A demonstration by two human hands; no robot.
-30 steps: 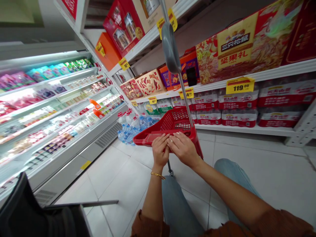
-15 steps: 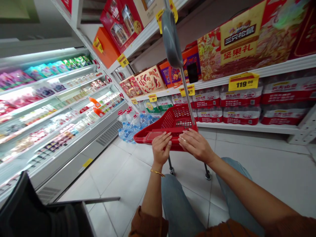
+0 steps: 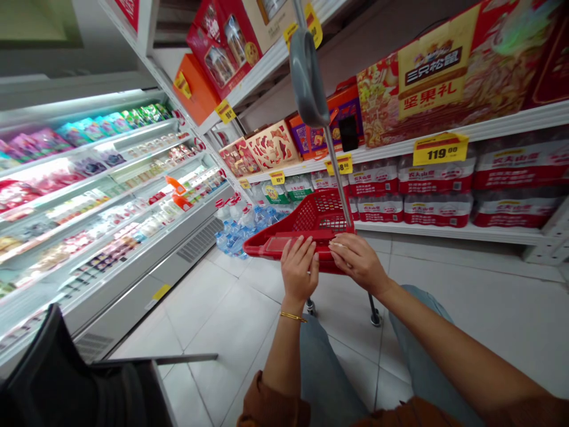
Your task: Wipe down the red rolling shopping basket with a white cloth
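A red wheeled shopping basket [image 3: 311, 220] stands on the tiled floor in front of my knees. Its grey pull handle [image 3: 306, 80] sticks straight up. My left hand [image 3: 300, 268] lies on the basket's near rim with the fingers stretched flat and slightly apart. A gold bracelet sits on that wrist. My right hand [image 3: 359, 262] is beside it on the same rim, with fingers together and curled over the edge. The two hands are a small gap apart. I cannot see inside the basket.
An open chiller [image 3: 102, 196] with lit shelves of packets runs along the left. Shelving on the right holds gift boxes [image 3: 444, 71] and water packs [image 3: 435, 210] with yellow price tags. Loose water bottles [image 3: 235, 228] stand beyond the basket. A dark chair back [image 3: 66, 379] is at bottom left.
My hands were pressed together on the rim and have since moved apart. The basket's near end now sits slightly higher and farther off, and its wheels show.
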